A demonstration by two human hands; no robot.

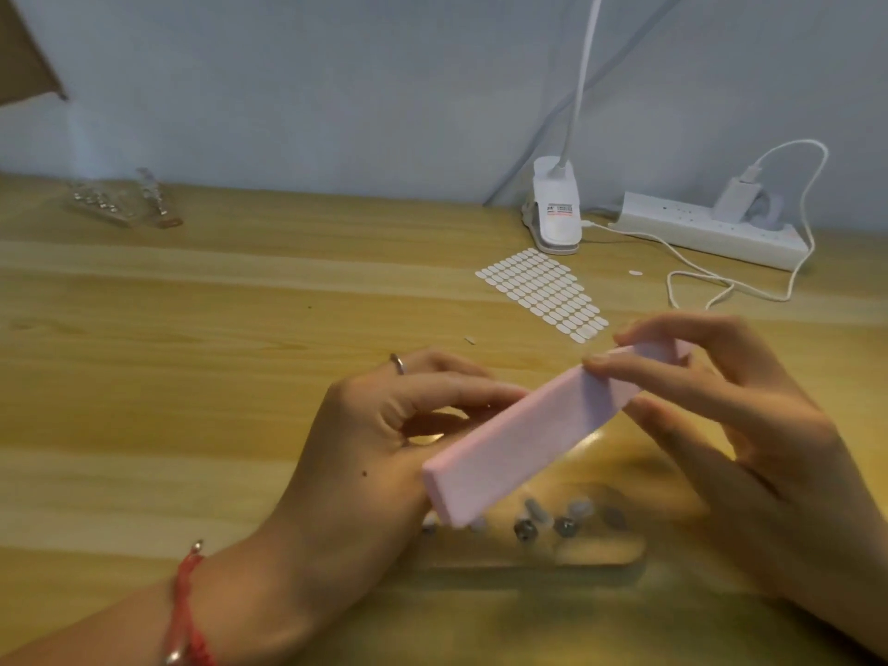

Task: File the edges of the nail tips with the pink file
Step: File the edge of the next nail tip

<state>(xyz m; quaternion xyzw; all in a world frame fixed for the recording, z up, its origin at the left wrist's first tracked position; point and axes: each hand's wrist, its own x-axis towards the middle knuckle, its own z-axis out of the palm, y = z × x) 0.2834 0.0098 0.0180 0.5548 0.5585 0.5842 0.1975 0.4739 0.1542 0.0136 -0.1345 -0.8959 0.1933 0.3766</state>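
A long pink file block (519, 430) hangs slanted above the wooden table, its near end low at the centre and its far end up to the right. My right hand (749, 425) grips its far end between thumb and fingers. My left hand (384, 425) is just left of the file, thumb and forefinger pinched together against the file's long edge; whatever they hold is hidden. Several small nail tips (552, 516) lie in a clear tray (600, 555) under the file's near end.
A sheet of white adhesive tabs (543, 290) lies beyond the hands. A clip lamp base (555, 209), a white power strip (711, 228) and a looping white cable (721, 286) sit at the back right. A clear packet (125, 199) of nail tips lies far left.
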